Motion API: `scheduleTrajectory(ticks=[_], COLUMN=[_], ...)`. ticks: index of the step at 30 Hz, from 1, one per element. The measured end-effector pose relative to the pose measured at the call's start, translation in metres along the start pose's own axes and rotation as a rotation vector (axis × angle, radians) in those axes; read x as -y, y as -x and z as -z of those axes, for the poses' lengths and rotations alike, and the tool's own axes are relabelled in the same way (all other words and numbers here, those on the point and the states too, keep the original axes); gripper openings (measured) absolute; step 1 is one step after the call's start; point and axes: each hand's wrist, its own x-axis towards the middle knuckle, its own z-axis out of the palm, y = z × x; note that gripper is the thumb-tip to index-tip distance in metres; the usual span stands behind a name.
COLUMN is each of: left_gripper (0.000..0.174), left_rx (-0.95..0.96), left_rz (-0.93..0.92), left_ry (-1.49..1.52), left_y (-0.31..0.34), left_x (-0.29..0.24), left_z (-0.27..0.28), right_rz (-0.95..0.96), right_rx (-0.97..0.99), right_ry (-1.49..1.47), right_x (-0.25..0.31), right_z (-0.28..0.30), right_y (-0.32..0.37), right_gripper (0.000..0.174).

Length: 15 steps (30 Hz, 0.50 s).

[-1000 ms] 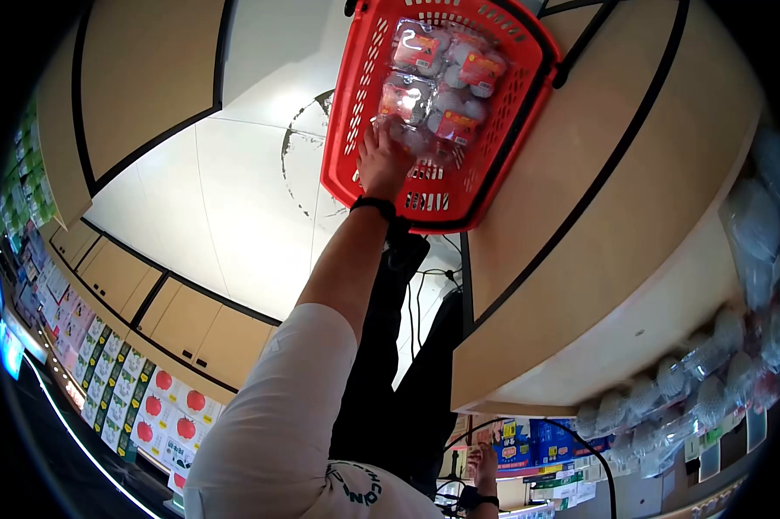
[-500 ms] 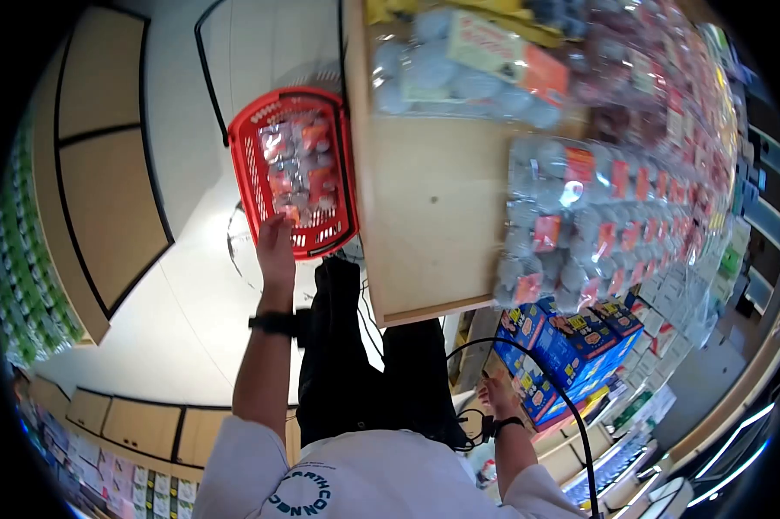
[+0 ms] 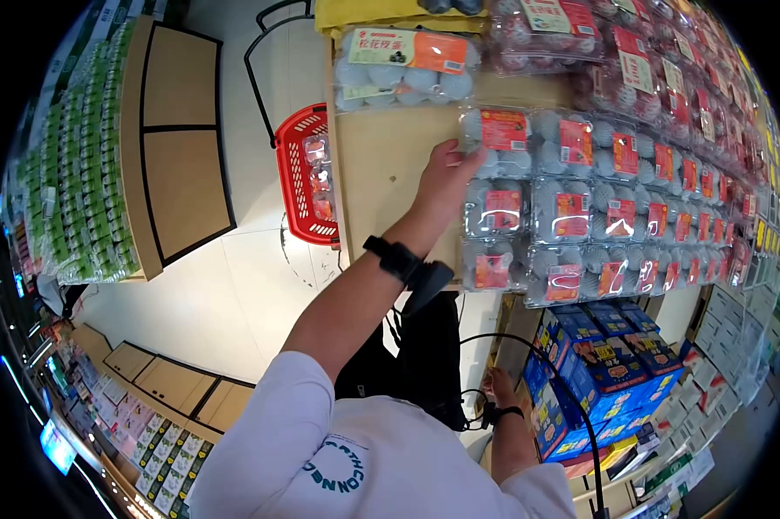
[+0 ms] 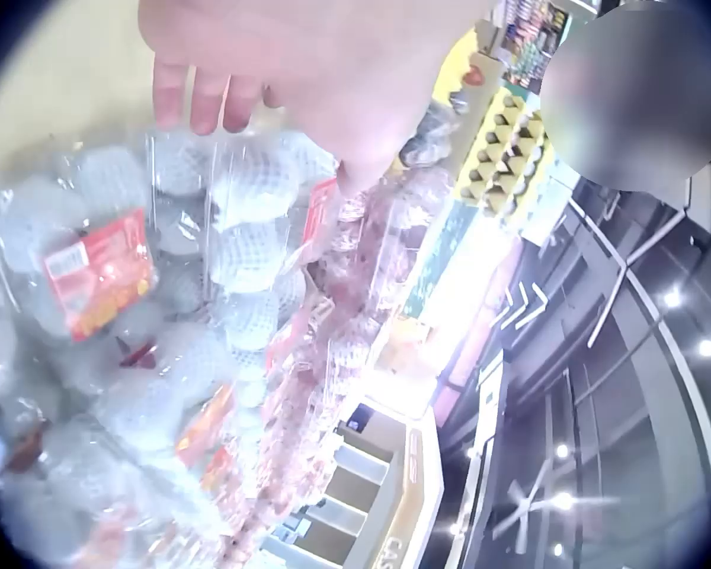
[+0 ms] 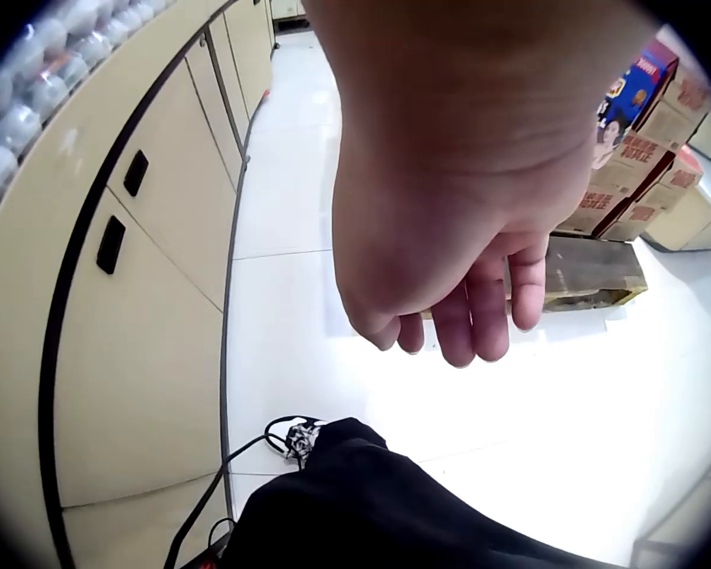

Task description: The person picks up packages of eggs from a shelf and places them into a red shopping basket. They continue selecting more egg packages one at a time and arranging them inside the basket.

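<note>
At the near edge of rows of clear egg packs, my left hand (image 3: 446, 189) reaches over one pack (image 3: 504, 130) with a red label. In the left wrist view, the left hand (image 4: 320, 71) has its thumb over the label side and its loosely bent fingertips at the edge of the packs (image 4: 243, 255); a firm grip is not visible. My right hand (image 3: 499, 387) hangs low by my side. The right wrist view shows the right hand (image 5: 462, 225) with loosely curled fingers, holding nothing. A red basket (image 3: 293, 186) with several similar packs stands left of the display.
Blue boxes (image 3: 610, 363) are stacked right of my right hand. A wider egg pack (image 3: 403, 65) lies at the far left of the wooden display top (image 3: 381, 147). Black cables (image 5: 213, 492) run beside the cabinets (image 5: 142, 356). Green packs (image 3: 70, 182) line the left shelf.
My left hand has left the packs in the basket and moved right and up to the display rows. The view has turned toward the display. My right hand still hangs low.
</note>
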Motion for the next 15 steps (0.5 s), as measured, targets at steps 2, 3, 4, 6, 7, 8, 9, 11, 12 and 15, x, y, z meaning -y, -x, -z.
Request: scheduleTrajectory(ticks=[2, 3, 4, 6, 7, 8, 9, 11, 12, 15], left_gripper=[0.066, 0.066, 0.066, 0.063, 0.059, 0.052, 0.052, 0.053, 0.054, 0.052], left_rx=[0.016, 0.008, -0.001, -0.018, -0.031, -0.038, -0.039, -0.095, -0.055, -0.007], left_rz=[0.081, 0.098, 0.119, 0.072, 0.013, 0.004, -0.002, -0.417, -0.35, -0.159], left_ry=[0.023, -0.04, -0.103, -0.111, -0.111, -0.133, -0.148, -0.183, -0.144, 0.171], left_y=[-0.021, -0.027, -0.027, -0.018, -0.012, -0.009, -0.01, -0.013, -0.002, 0.017], left_x=[-0.005, -0.006, -0.003, -0.005, -0.009, -0.008, 0.004, 0.038, 0.034, 0.026], left_z=[-0.017, -0.021, -0.024, -0.025, -0.026, -0.026, -0.026, -0.025, -0.024, -0.023], right_rz=[-0.008, -0.01, 0.015, 0.027, 0.017, 0.012, 0.015, -0.007, -0.011, -0.029], right_rx=[-0.034, -0.026, -0.048, -0.06, -0.076, -0.09, -0.076, -0.026, -0.035, -0.047], right_ry=[-0.002, -0.005, -0.071, -0.139, -0.168, -0.2, -0.208, -0.17, -0.139, -0.139], right_x=[0.006, 0.008, 0.008, 0.0, -0.005, -0.005, -0.007, -0.018, -0.018, -0.006], right_z=[0.017, 0.025, 0.033, 0.045, 0.05, 0.049, 0.048, 0.047, 0.042, 0.025], right_y=[-0.004, -0.006, -0.007, -0.009, -0.012, -0.019, -0.024, -0.029, -0.029, -0.017], right_gripper=[0.029, 0.029, 0.028, 0.028, 0.027, 0.027, 0.027, 0.025, 0.025, 0.025])
